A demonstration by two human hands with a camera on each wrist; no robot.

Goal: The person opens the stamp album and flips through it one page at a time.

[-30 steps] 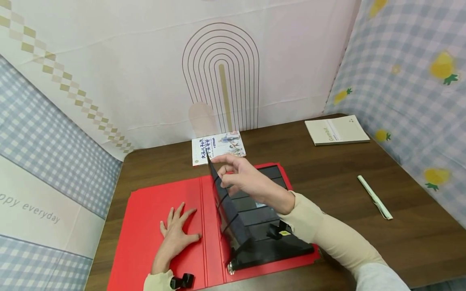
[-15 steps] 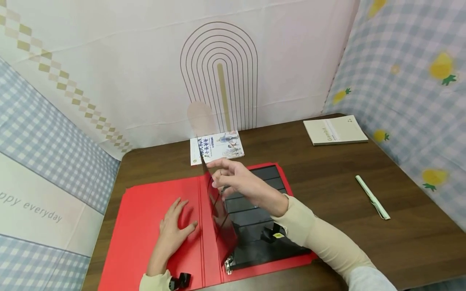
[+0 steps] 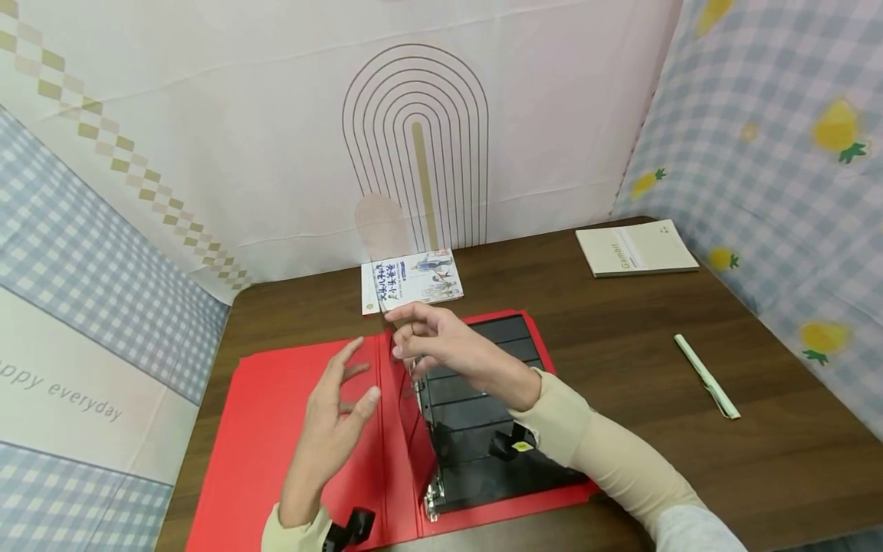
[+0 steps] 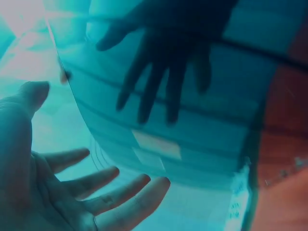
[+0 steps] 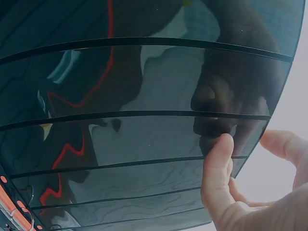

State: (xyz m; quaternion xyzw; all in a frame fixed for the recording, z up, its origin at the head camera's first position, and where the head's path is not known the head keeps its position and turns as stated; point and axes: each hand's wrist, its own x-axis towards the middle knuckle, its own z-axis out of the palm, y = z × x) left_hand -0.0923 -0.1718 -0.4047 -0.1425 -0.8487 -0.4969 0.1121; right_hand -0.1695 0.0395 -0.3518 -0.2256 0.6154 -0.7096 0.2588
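Observation:
A red ring binder (image 3: 276,414) lies spread flat, with black strip-pocket pages (image 3: 476,452) on its right side. One glossy dark pocket page (image 5: 144,86) stands nearly upright over the metal rings (image 3: 431,494). My right hand (image 3: 448,346) pinches this page near its outer edge, thumb on the near face and fingers beyond the edge in the right wrist view. Above the red left cover is my left hand (image 3: 331,425), fingers apart and slightly bent, holding nothing. In the left wrist view it faces the page, whose surface mirrors it.
Behind the binder lies a white picture booklet (image 3: 421,276) against the cloth wall. A pale notebook (image 3: 638,247) sits at the back right, and a light green pen (image 3: 707,376) rests on the wooden table (image 3: 621,330) in front of it.
The raised page has swung left to nearly upright, the right hand moving slightly left with it. The left hand has lifted off the red cover and come up towards the page.

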